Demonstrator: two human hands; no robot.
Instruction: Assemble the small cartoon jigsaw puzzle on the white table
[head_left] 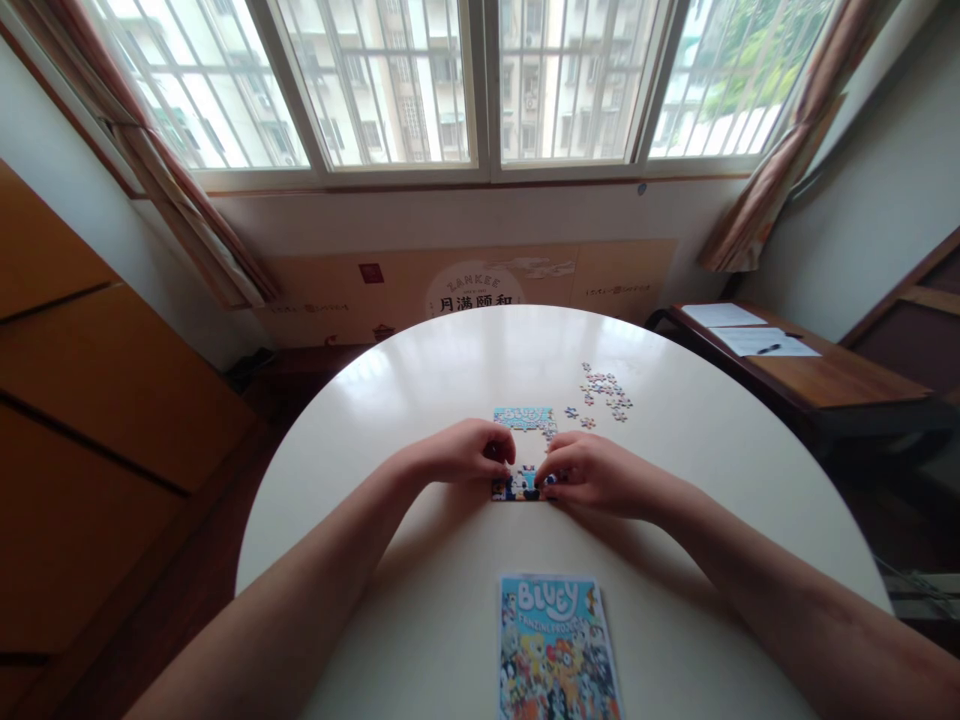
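Observation:
A partly joined jigsaw puzzle (523, 416) lies on the white round table, with a blue lettered strip along its top and a bare gap in its middle. My left hand (472, 450) is at its left edge, fingers curled and thumb touching the lower left part. From the other side, my right hand (596, 475) has thumb and forefinger closed at the lower right pieces. The fingertips partly cover the pieces they touch. Beyond my right hand, several loose puzzle pieces (600, 385) lie scattered.
Nearer to me on the table (360, 420) is a colourful picture sheet (559, 640) with cartoon dogs and the same blue lettering. A wooden side desk (862, 368) at the right carries papers (765, 341) and a pen. Barred windows and a long printed box stand behind the table.

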